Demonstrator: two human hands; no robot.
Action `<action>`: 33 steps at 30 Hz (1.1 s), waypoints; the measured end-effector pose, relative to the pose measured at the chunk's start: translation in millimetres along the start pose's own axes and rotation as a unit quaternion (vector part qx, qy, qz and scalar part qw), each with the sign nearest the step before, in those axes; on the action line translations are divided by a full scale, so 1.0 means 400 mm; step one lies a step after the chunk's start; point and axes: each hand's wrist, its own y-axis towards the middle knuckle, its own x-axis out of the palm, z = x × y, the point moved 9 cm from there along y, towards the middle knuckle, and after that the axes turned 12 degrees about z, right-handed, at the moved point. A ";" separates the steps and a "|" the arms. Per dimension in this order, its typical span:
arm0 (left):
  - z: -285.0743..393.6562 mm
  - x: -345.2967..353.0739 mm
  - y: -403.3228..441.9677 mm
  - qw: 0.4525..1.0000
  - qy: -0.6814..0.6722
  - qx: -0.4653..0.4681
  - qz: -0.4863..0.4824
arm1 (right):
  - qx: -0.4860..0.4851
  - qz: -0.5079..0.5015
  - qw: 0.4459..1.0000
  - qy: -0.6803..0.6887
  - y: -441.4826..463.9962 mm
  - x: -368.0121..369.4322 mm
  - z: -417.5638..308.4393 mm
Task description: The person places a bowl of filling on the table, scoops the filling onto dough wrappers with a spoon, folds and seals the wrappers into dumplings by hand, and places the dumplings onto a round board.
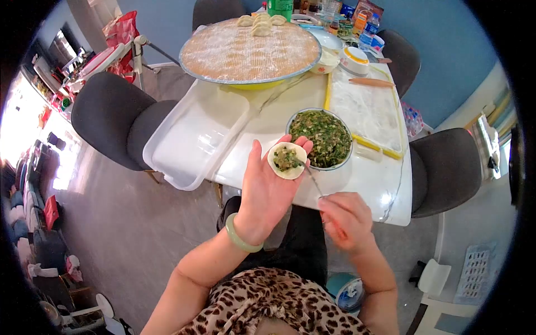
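On the upturned palm of my left hand point(269, 187) lies a round dumpling wrapper point(279, 172) with green and brown filling point(285, 158) in its middle. The fingers of that hand are stretched out under the wrapper. My right hand point(347, 220) is closed around the handle of a thin metal spoon point(314, 180). The spoon's tip touches the filling at the wrapper's right side, and its head is hard to make out. Just beyond my left fingertips stands a bowl point(350, 151) full of chopped green filling.
A large floured round tray point(245, 53) bears several folded dumplings point(261, 25) at its far edge. A white plastic bin point(195, 131) sits at the table's left edge. A yellow-rimmed floured board point(365, 109) with a rolling pin point(371, 82) lies right. Chairs point(444, 173) flank the table.
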 end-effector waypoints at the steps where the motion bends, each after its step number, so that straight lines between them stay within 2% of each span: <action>1: -0.002 0.000 0.001 1.000 -0.001 -0.005 -0.008 | -0.001 -0.002 1.000 0.001 0.008 -0.012 0.000; 3: -0.007 0.003 -0.003 1.000 -0.004 -0.010 -0.016 | 0.170 0.006 0.982 0.087 0.009 -0.030 0.065; 4: -0.008 0.006 -0.007 1.000 0.000 -0.010 -0.013 | 0.171 0.004 0.982 0.086 0.010 -0.029 0.066; 6: -0.009 0.006 -0.011 1.000 0.004 -0.011 -0.011 | 0.358 0.046 0.897 0.254 -0.020 -0.014 0.128; 10: -0.011 0.005 -0.018 1.000 0.008 -0.022 -0.017 | 0.423 0.030 0.862 0.279 -0.034 0.010 0.138; 13: -0.012 -0.002 -0.015 1.000 0.010 -0.023 -0.010 | 0.457 0.059 0.844 0.275 -0.056 -0.009 0.164; 18: -0.015 -0.004 -0.022 0.999 0.033 -0.019 -0.007 | 0.441 0.083 0.857 0.252 -0.028 -0.048 0.146; 20: -0.022 -0.005 -0.024 0.999 0.020 -0.027 0.002 | 0.414 0.024 0.873 0.258 -0.003 -0.020 0.118; 24: -0.020 -0.015 -0.026 0.999 0.010 -0.035 -0.003 | 0.396 -0.005 0.887 0.237 -0.015 0.007 0.115; 29: -0.010 -0.026 -0.025 0.998 0.059 -0.015 -0.004 | 0.403 0.041 0.885 0.230 -0.013 -0.044 0.140; 33: -0.030 -0.024 -0.031 0.998 0.046 -0.038 -0.013 | 0.402 0.042 0.882 0.244 0.007 -0.027 0.131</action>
